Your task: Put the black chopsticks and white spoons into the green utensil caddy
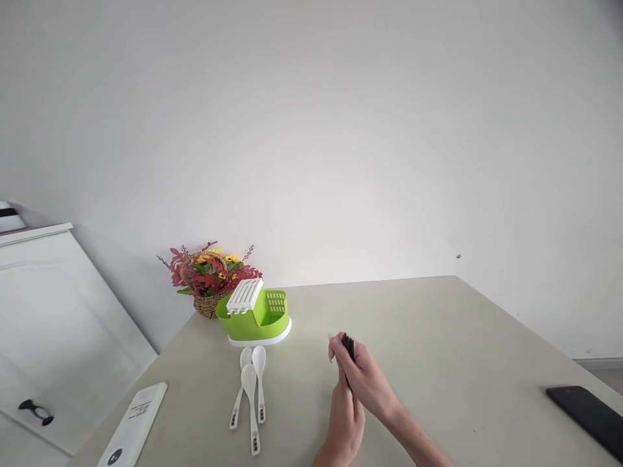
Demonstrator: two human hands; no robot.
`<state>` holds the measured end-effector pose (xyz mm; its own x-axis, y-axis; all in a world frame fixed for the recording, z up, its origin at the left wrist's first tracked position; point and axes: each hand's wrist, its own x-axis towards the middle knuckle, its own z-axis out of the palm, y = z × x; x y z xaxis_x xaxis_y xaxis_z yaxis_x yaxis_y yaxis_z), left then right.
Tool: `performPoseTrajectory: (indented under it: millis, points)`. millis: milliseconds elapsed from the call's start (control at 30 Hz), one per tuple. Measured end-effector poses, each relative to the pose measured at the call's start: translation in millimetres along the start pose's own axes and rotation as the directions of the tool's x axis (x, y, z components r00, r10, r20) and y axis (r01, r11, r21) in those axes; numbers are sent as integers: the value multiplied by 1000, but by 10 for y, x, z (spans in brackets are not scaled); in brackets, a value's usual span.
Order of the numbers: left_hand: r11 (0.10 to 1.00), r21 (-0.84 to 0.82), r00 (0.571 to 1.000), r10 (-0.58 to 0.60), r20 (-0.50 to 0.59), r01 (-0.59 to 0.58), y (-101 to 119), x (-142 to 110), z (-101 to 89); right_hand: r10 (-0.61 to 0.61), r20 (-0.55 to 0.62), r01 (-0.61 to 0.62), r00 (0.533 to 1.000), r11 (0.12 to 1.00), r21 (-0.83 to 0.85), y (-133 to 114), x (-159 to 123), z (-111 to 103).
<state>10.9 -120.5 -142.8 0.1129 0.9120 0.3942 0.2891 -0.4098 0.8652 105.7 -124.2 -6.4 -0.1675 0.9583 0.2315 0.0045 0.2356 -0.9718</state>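
Observation:
Upright over the table, a bundle of thin black chopsticks point(348, 346) is held between both hands, its tips showing above the fingers. My right hand point(365, 375) closes around the upper part. Below it, my left hand point(344, 415) is closed around the lower part, most of which its fingers hide. To the left lie three white spoons point(249, 379), bowls pointing away from me and handles towards me. Just behind the spoons stands a green cutlery holder point(243, 329) with a white slotted top and white base.
A wicker basket point(207, 305) of red and yellow flowers stands behind the holder. A white rectangular object point(135, 425) with printed text lies at the table's left edge. At the right edge rests a black phone point(586, 415). A white cabinet point(63, 324) adjoins the left side.

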Motion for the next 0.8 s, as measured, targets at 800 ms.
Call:
performPoseTrajectory:
  millis: [800]
  points:
    - [987,-90,984,-118,132,130,53,11,9,-15,-20,14,1000,1000,-6,281,112,-28]
